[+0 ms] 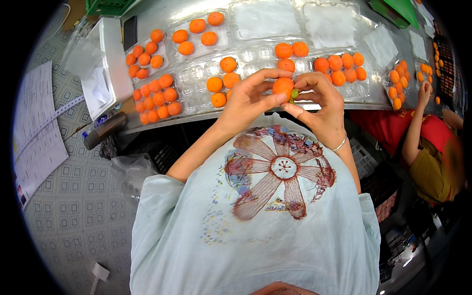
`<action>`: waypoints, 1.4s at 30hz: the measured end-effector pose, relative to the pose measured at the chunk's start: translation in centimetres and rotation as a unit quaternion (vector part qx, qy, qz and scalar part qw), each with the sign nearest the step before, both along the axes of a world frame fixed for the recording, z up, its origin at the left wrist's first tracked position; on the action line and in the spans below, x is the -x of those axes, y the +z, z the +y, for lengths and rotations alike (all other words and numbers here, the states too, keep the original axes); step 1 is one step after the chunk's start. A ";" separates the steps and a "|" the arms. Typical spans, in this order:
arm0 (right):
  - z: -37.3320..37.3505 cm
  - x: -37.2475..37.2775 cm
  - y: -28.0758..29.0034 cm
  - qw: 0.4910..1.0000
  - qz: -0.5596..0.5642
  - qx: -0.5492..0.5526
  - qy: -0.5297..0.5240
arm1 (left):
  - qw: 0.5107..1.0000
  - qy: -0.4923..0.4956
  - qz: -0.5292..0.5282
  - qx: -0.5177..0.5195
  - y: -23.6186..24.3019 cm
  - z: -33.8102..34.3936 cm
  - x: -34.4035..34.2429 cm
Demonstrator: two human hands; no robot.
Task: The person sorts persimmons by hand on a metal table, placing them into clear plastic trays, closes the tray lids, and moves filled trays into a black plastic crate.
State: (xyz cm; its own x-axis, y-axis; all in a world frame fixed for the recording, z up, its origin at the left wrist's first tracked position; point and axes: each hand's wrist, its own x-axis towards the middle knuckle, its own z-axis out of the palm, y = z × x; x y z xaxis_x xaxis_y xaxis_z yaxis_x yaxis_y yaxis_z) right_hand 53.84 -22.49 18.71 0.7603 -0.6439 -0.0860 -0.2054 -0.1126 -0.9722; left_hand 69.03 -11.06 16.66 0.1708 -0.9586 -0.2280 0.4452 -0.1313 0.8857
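Note:
My left hand (253, 98) is closed round an orange persimmon (282, 87), held above the table's near edge. The green calyx (294, 95) of the fruit faces my right hand (319, 101), whose thumb and fingers pinch at it. Just beyond my hands lies a clear moulded tray (250, 55) with a few persimmons in its right part. Left of it stands another clear tray (192, 80) with several persimmons (215, 84) on its right side. To the right, a tray holds two rows of persimmons (338, 77).
Filled trays (156, 101) stand at the left, beside a white foam box (110, 64) and a dark phone (130, 32). White-lined trays (265, 19) line the back. A dark cylinder (104, 130) sits at the left edge. A co-worker in red (383, 130) reaches over fruit at the right.

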 end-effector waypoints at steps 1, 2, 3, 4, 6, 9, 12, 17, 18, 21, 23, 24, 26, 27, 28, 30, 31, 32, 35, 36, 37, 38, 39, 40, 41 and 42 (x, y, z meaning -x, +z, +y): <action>0.0 -0.1 -0.1 1.000 -0.002 -0.002 0.005 | 1.000 0.006 0.005 -0.007 -0.2 0.1 -0.2; 0.0 -0.3 -0.1 1.000 -0.003 -0.005 0.010 | 0.999 0.010 0.038 -0.019 -0.2 0.2 -0.5; 0.1 -0.4 -0.1 1.000 0.000 -0.017 0.010 | 0.997 0.015 0.071 -0.030 -0.1 0.3 -0.8; 0.2 -0.7 -0.1 0.999 0.002 -0.030 0.012 | 0.994 0.022 0.102 -0.041 0.0 0.6 -1.1; 0.5 -1.3 -0.2 0.998 0.000 -0.052 0.027 | 0.997 0.026 0.076 0.002 -0.4 1.3 -1.0; 1.2 -1.8 -1.1 0.997 -0.005 -0.068 0.039 | 0.998 0.040 0.030 0.028 -1.3 2.5 -1.8; 1.6 -2.9 -0.6 0.994 0.037 -0.075 0.074 | 0.994 0.106 0.007 -0.014 -1.8 4.4 -4.2; 2.1 -2.8 -3.3 0.991 0.100 0.006 0.087 | 0.913 0.277 -0.278 -0.110 -7.0 8.2 -13.1; 2.2 -2.5 -4.1 0.989 0.114 0.023 0.086 | 0.882 0.298 -0.344 -0.125 -8.6 8.9 -15.5; 2.6 -2.1 -5.1 0.984 0.151 0.035 0.091 | 0.766 0.297 -0.531 -0.207 -10.0 9.4 -21.5; 3.1 -1.8 -5.5 0.982 0.162 0.044 0.088 | 0.709 0.296 -0.606 -0.207 -12.1 8.9 -24.4; 3.3 -1.5 -5.9 0.982 0.164 0.041 0.084 | 0.718 0.298 -0.592 -0.212 -12.9 8.6 -25.4; 4.0 -0.9 -6.2 0.983 0.168 0.045 0.066 | 0.700 0.284 -0.610 -0.239 -13.9 8.1 -26.1; 4.2 -0.6 -6.5 0.982 0.175 0.041 0.057 | 0.690 0.277 -0.619 -0.252 -14.4 7.8 -26.4; 4.4 -0.1 -6.6 0.981 0.183 0.035 0.044 | 0.686 0.274 -0.628 -0.247 -14.8 7.4 -26.4; 4.9 0.5 -6.4 0.980 0.200 0.023 -0.001 | 0.676 0.265 -0.645 -0.236 -15.2 7.3 -26.5; 4.8 0.8 -6.7 0.979 0.200 0.019 -0.009 | 0.651 0.263 -0.679 -0.213 -16.0 8.1 -26.9; 4.7 1.5 -7.0 0.977 0.212 0.022 -0.033 | 0.638 0.255 -0.705 -0.175 -17.0 7.9 -27.4; 3.8 4.4 -8.1 0.968 0.228 0.018 -0.102 | 0.633 0.250 -0.720 -0.135 -17.8 7.7 -27.5; 3.6 5.7 -8.7 0.965 0.222 0.007 -0.137 | 0.635 0.248 -0.720 -0.127 -17.6 7.5 -27.3; 3.3 6.6 -9.0 0.958 0.237 0.005 -0.161 | 0.623 0.245 -0.733 -0.123 -17.6 7.6 -27.3; 3.1 7.8 -9.2 0.955 0.238 0.008 -0.179 | 0.609 0.254 -0.741 -0.125 -17.9 7.6 -27.3; 2.8 9.0 -9.6 0.953 0.227 0.003 -0.202 | 0.602 0.238 -0.746 -0.160 -17.7 7.7 -27.3; 2.3 9.9 -9.7 0.949 0.231 0.005 -0.217 | 0.574 0.240 -0.763 -0.174 -18.1 7.9 -27.3; 1.9 10.6 -9.8 0.945 0.233 0.004 -0.229 | 0.553 0.238 -0.777 -0.185 -18.1 7.9 -27.4; 1.4 11.6 -10.1 0.939 0.243 0.017 -0.241 | 0.539 0.228 -0.781 -0.217 -17.8 7.6 -27.1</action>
